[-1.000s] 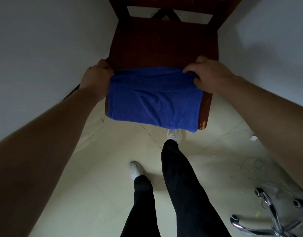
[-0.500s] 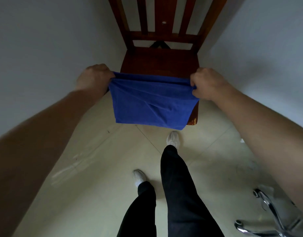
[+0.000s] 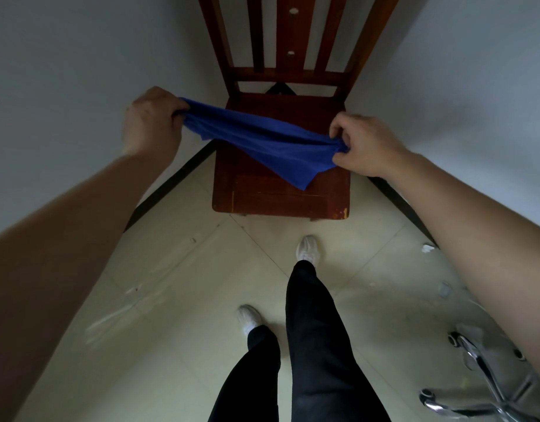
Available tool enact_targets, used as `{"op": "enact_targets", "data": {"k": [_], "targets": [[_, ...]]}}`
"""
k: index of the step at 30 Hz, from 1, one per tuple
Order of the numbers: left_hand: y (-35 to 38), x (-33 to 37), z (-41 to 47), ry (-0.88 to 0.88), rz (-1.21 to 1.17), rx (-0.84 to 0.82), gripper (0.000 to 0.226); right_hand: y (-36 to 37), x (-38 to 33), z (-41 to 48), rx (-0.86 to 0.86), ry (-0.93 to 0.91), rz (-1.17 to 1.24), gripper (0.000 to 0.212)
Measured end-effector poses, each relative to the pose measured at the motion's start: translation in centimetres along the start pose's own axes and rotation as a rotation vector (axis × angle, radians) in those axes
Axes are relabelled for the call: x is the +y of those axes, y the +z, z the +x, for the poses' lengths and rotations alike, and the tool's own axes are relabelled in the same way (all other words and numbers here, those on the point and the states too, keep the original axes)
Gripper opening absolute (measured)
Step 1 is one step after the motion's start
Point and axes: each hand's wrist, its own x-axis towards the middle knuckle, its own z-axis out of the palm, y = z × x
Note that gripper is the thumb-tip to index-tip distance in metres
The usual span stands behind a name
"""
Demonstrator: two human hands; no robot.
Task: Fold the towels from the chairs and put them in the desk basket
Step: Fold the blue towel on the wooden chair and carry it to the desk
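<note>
A blue towel [image 3: 262, 138] hangs stretched between my two hands above the seat of a dark red wooden chair [image 3: 280, 193]. My left hand [image 3: 153, 120] grips the towel's upper left end, raised beside the chair's back. My right hand [image 3: 363, 144] pinches the other end lower down, over the seat's right side. One loose corner of the towel droops onto the seat. No basket or desk is in view.
The chair stands in a corner between two grey walls with dark skirting. My legs and white shoes [image 3: 306, 249] stand on pale floor tiles in front of it. The chrome wheeled base of an office chair [image 3: 481, 388] sits at the lower right.
The towel has been lifted off the seat front and twisted into a slanted band. My left hand rose and moved outward; my right hand dropped lower. The view pulled back from the chair.
</note>
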Motion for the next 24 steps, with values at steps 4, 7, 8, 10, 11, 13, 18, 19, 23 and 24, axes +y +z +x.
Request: {"op": "enact_targets", "data": {"k": [4, 7, 8, 10, 11, 13, 18, 19, 23, 24], "targets": [[0.1, 0.0, 0.0, 0.038, 0.000, -0.037, 0.025, 1.3, 0.4, 0.5, -0.132, 0.051, -0.078, 0.040], [0.2, -0.5, 0.4, 0.077, -0.019, -0.036, 0.023, 1.3, 0.4, 0.8, -0.102, 0.053, -0.121, 0.019], [0.1, -0.6, 0.7, 0.064, -0.018, -0.030, 0.024, 1.0, 0.3, 1.0, -0.077, 0.071, -0.087, 0.017], [0.1, -0.9, 1.3, 0.029, -0.028, -0.009, 0.024, 0.1, -0.2, 1.3, -0.021, 0.118, 0.025, 0.024], [0.1, -1.0, 1.6, 0.012, -0.035, -0.003, 0.025, -0.2, -0.4, 1.5, 0.001, 0.134, 0.085, 0.030], [0.1, -0.9, 1.9, -0.008, -0.039, -0.011, 0.025, -0.8, -0.9, 1.7, 0.006, 0.133, 0.107, 0.044], [0.3, -0.7, 2.3, -0.083, 0.003, -0.236, 0.026, -2.3, 0.7, 1.7, -0.094, 0.084, -0.103, 0.036], [0.3, -0.6, 2.4, -0.103, 0.023, -0.312, 0.025, -2.7, 1.1, 1.8, -0.103, 0.086, -0.161, 0.035], [-0.5, 0.5, 3.6, -0.261, -0.071, -0.166, 0.020, -5.3, 0.9, 2.1, 0.245, 0.023, -0.354, 0.035], [-0.8, 0.9, 4.1, -0.310, -0.133, -0.058, 0.023, -6.0, 0.8, 2.3, 0.331, 0.025, -0.384, 0.036]]}}
